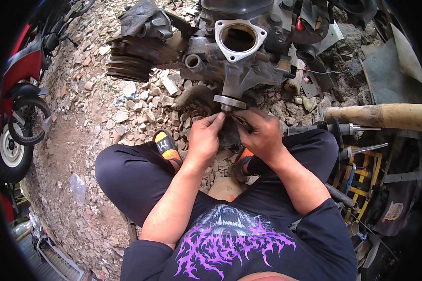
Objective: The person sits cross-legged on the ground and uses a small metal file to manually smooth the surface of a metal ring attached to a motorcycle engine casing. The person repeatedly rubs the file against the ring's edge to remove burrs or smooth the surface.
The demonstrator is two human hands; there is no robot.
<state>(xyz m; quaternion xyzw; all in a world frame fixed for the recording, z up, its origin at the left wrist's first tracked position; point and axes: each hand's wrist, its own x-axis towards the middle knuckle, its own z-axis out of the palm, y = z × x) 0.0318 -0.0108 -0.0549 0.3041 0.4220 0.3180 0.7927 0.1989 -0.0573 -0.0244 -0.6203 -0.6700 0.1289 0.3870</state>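
Note:
In front of me stands a dark, greasy engine [206, 54] with a pale three-cornered flange [261, 36] round an open port. Below the port, a round metal hub [229, 101] sticks out towards me on a short shaft. My left hand [204, 136] is closed, its thumb and fingertips right at the hub's near face. My right hand [261, 133] is curled just beside it, with something dark between thumb and fingers. What either hand grips is too small or too hidden to name.
Grooved pulleys [129, 58] project at the engine's left. Broken stone and tile [122, 114] cover the ground. A bamboo pole [377, 116], metal rods [361, 150] and a yellow frame [373, 171] lie to my right. A red motorbike [26, 63] stands far left.

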